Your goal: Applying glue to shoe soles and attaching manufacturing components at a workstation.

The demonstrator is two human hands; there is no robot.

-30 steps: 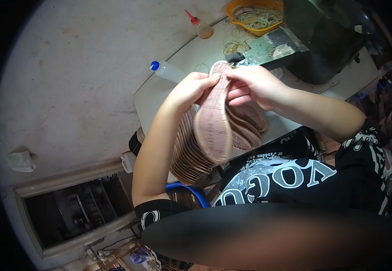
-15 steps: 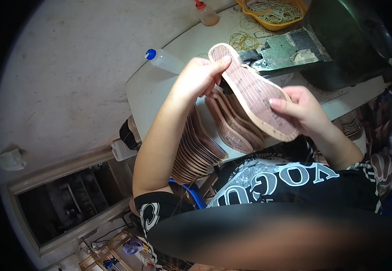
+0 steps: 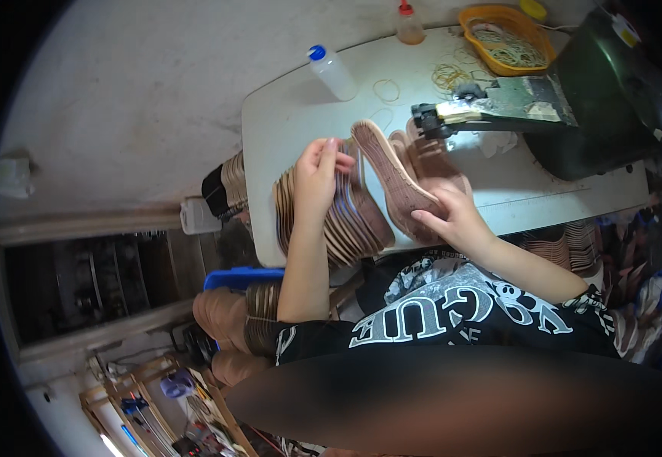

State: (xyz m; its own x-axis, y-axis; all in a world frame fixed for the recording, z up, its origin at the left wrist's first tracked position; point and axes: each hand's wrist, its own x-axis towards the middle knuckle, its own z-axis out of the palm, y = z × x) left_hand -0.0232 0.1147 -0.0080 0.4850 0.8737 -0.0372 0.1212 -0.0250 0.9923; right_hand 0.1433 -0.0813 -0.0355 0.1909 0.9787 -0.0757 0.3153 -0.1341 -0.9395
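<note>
My right hand (image 3: 453, 217) is closed around the broad lower part of a brownish-pink insole (image 3: 396, 179) with a pale edge, tilted over the table's front edge. My left hand (image 3: 322, 164) is off that insole, fingers slightly curled and apart with nothing between them. It hovers at the top of a long row of stacked insoles (image 3: 350, 221) standing on edge. Several more brownish-pink insoles (image 3: 441, 164) lie behind the held one, partly hidden by it and by my right hand.
A green and black machine arm (image 3: 498, 110) juts over the pale table (image 3: 278, 114) from the right. Farther back stand a blue-capped bottle (image 3: 333, 75), a red-tipped bottle (image 3: 410, 29) and an orange basket (image 3: 510, 65) of rubber bands. A blue crate (image 3: 228, 276) sits left, below the table.
My left hand has let go of the insole and moved beside the stacked row. My right hand has brought the insole lower and to the left, away from the machine arm. The view has shifted.
</note>
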